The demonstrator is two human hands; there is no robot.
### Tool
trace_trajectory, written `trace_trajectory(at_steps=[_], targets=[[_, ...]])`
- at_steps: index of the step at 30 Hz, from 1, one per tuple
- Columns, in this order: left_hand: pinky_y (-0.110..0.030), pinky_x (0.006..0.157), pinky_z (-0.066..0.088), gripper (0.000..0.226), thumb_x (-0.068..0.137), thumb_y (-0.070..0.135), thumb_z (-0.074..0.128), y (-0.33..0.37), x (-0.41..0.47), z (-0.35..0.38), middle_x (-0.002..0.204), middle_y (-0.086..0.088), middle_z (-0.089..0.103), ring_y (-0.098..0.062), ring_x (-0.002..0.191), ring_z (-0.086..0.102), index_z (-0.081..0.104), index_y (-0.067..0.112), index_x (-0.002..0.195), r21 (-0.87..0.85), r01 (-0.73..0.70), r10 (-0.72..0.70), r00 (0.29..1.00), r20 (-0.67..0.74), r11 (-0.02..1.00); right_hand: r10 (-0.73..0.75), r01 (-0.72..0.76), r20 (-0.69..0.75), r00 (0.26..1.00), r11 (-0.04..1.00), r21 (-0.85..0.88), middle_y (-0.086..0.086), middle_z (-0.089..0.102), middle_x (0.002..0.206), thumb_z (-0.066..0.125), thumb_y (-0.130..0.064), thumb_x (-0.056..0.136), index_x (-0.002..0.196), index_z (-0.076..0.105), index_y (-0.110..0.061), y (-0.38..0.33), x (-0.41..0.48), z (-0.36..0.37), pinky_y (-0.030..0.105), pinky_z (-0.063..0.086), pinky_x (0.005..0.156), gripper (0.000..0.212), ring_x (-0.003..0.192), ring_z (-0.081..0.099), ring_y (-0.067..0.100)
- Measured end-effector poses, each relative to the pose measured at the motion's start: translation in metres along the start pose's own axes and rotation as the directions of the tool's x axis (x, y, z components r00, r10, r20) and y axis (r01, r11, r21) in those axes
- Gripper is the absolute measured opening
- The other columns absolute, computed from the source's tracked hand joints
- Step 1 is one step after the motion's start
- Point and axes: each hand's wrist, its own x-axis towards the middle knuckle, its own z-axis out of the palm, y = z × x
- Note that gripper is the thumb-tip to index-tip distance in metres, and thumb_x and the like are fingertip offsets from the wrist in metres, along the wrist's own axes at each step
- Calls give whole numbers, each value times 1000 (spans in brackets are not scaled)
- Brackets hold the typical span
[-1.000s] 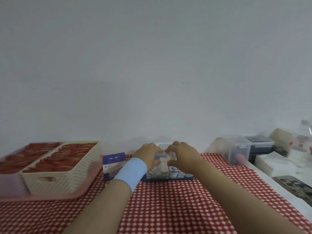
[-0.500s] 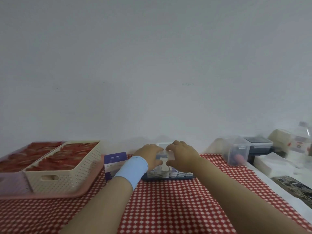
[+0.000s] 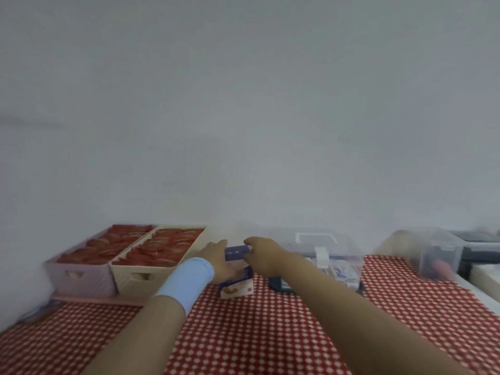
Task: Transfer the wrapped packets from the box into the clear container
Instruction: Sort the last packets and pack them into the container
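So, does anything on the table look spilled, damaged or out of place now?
Nothing stands out. Both hands, left hand and right hand, are at the purple box; the clear container stands upright beside it. The picture is blurred, so small faults could be missed.

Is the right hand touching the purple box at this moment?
Touching. The head view shows the right hand with fingers curled over the top flap of the purple box; the left hand presses its other side.

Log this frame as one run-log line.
phase: at box | left hand: on purple box | right hand: on box top | clear container: right of box, holds packets
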Motion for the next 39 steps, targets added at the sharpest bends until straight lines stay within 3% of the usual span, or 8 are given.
trace_trajectory(at_steps=[3,6,11,14,20,26,32,39], targets=[[-35,87,50,47,92,34,56,-7,1,16,121,-5,61,-21,98,60,47,21,135,-122,-16,9,999,-52,992,53,-53,-10,999,998,40,13,63,119,47,-20,102,113,54,-9,-3,5,14,31,41,75,18,91,55,23],[-28,74,43,42,93,29,55,-10,-2,13,119,-6,62,-19,90,57,49,17,133,-192,-75,44,986,-161,979,83,-71,-70,994,986,148,13,61,110,44,-19,102,108,54,-8,-2,3,14,36,50,80,16,92,57,24],[-27,83,50,62,88,35,66,10,-14,-10,133,-6,49,-21,105,60,41,23,144,-360,-224,108,943,-315,906,137,-63,-201,970,939,338,15,56,138,43,-21,105,147,41,-9,1,-14,-14,38,50,99,44,117,58,28],[-14,72,45,63,89,36,68,34,-24,-20,135,-4,44,-14,100,55,40,26,144,-381,-326,168,904,-393,866,159,-37,-274,949,915,402,12,61,130,44,-17,103,144,46,-14,8,-34,-35,34,53,84,41,98,60,23],[-35,94,53,56,82,43,71,122,-41,-32,125,0,46,-19,111,55,50,31,132,-319,-498,304,811,-500,806,258,-58,-383,887,884,463,13,67,119,47,-21,103,137,54,-18,53,-100,-87,39,61,73,35,98,69,31],[-37,96,53,55,80,49,70,211,-66,-34,124,-1,49,-21,110,56,52,29,128,-238,-616,402,712,-575,751,356,-17,-532,769,842,539,10,70,111,42,-20,103,133,57,-19,98,-161,-126,31,55,56,33,90,71,27],[-31,87,57,55,82,44,73,305,-86,-3,126,2,46,-17,108,56,49,31,130,-446,-704,489,707,-510,553,532,-122,-587,610,795,594,10,63,129,48,-29,102,148,42,-13,159,-231,-160,30,56,79,49,101,65,21],[-32,92,55,71,82,39,76,455,-148,68,131,5,48,-11,105,53,40,27,141,-571,-734,711,618,-337,367,688,-252,-612,389,719,648,3,68,109,50,-22,101,123,59,-18,253,-380,-175,15,44,51,24,79,61,7]])
